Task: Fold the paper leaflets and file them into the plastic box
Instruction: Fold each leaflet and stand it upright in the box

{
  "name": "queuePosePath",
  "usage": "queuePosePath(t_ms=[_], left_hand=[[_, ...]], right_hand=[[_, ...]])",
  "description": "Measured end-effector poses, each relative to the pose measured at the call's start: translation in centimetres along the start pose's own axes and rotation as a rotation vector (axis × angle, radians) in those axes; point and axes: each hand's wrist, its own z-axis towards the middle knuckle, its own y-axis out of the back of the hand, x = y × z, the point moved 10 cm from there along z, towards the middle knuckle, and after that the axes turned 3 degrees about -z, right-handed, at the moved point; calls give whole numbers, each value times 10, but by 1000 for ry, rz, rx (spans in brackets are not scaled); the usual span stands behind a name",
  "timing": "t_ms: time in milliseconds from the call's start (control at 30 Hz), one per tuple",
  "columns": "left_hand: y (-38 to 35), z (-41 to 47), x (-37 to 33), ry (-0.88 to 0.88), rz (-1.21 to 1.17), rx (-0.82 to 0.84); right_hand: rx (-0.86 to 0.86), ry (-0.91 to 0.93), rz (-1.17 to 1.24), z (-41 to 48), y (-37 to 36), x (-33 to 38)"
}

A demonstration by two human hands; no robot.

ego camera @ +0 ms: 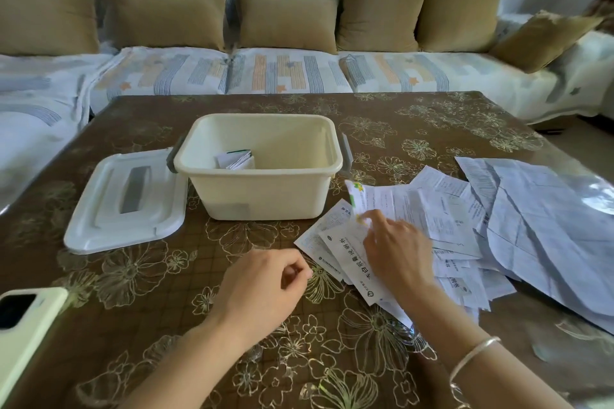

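A cream plastic box (265, 195) stands open in the middle of the table, with a few folded leaflets (234, 159) inside at its left. A loose pile of white paper leaflets (465, 219) spreads over the table to the right of the box. My right hand (395, 249) lies on the pile's left edge, and its fingers pinch a leaflet with a yellow and green printed corner (357, 192), lifting that edge. My left hand (262, 289) hovers over the bare table left of the pile, fingers loosely curled, holding nothing.
The box's white lid (126, 199) lies flat to the left of the box. A phone in a pale green case (23, 332) sits at the table's near left edge. A sofa with tan cushions (285, 21) runs behind the brown flowered table (149, 275).
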Motion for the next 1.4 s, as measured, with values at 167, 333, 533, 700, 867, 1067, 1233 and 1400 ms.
queuePosePath(t_ms=[167,333,533,700,867,1067,1233,1400], left_hand=[[-9,-11,1,23,-34,18],[-2,-17,11,41,-56,-3],[11,-22,38,98,-132,-79],[13,-33,34,131,-546,43],[36,-53,31,158,-752,-41],[36,-74,63,371,-846,-178],[15,-83,98,598,-862,-235],[2,-88,105,614,-815,-228]], right_hand=[[62,-93,-23,9,3,5],[-41,-91,121,-11,34,4],[72,7,616,-62,78,14],[426,-157,1445,-83,78,37],[406,-277,1584,-73,65,47],[307,-222,1534,-71,51,61],[131,297,884,-102,48,83],[61,530,657,-128,43,97]])
